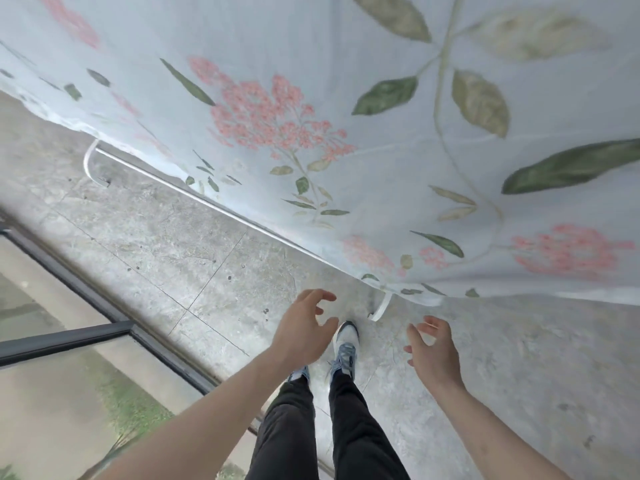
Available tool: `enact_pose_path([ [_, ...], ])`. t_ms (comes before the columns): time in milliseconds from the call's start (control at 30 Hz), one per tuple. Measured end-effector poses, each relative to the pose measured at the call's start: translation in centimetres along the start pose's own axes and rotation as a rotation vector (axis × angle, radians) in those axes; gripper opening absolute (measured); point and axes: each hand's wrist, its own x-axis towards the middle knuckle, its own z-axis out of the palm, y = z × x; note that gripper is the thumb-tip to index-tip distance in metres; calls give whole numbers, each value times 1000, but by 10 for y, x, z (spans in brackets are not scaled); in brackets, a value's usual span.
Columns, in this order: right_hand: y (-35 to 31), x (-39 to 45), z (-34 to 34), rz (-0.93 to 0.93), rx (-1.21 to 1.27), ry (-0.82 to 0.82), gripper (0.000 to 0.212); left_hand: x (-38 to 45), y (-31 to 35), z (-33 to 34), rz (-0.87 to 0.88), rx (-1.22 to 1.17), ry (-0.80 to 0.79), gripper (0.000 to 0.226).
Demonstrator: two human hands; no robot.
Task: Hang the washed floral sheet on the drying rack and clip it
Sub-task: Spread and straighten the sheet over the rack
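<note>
The pale floral sheet (346, 98), printed with pink blossoms and green leaves, hangs over the drying rack and fills the upper part of the view. Its lower hem runs diagonally from upper left to lower right. The rack's white base bar (214, 206) and two curved feet (381, 308) show on the floor under the hem. My left hand (304, 327) and my right hand (433, 348) hover just below the hem, fingers loosely curled, holding nothing and touching nothing. No clips are in view.
Grey stone floor tiles (173, 258) lie underfoot. A dark metal frame with glass panels (86, 299) edges the floor at the left, with grass below it. My legs and light sneakers (346, 348) stand between my hands.
</note>
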Motion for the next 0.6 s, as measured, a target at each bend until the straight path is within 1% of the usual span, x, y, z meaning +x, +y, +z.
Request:
enact_pose_path([
  [167, -38, -71, -7, -51, 56, -39, 36, -70, 8, -37, 4, 50, -18, 37],
  [300, -52, -109, -25, -138, 66, -61, 55, -101, 33, -65, 27, 31, -7, 40],
  [400, -65, -142, -45, -210, 15, -106, 43, -124, 58, -84, 96, 67, 21, 41],
  [500, -79, -162, -64, -280, -102, -148, 43, -136, 75, -97, 136, 96, 40, 41],
  [600, -95, -162, -89, -361, -157, -210, 40, -139, 96, -108, 152, 155, 73, 42],
])
